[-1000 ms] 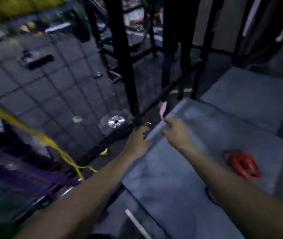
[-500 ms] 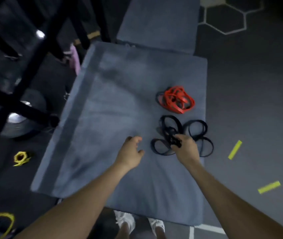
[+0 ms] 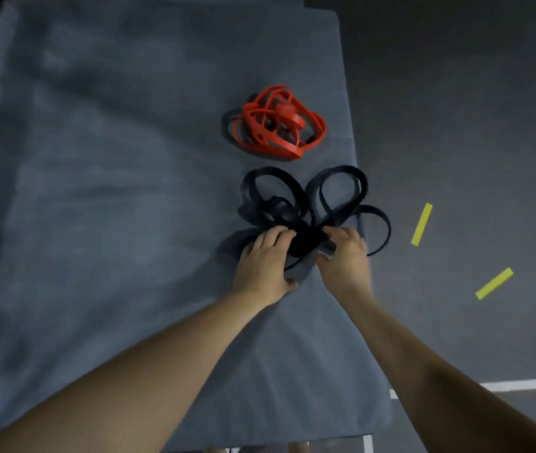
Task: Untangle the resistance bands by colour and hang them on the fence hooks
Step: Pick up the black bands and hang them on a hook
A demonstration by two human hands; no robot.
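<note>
Head view: both hands (image 3: 302, 256) grip black bands (image 3: 302, 204) knot.

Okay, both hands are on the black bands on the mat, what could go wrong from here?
1. Both the left hand and right hand grip the middle of the black bands, where the loops cross; pulling apart there may tighten the knot.
2. One loop overhangs the edge of the mat, so it could slip to the floor.
3. The red bands lie close by and could get snagged.

Knot of black bands (image 3: 309, 238) hidden between hands; feet (bottom edge) cut off; whole view slightly blurred.
</note>
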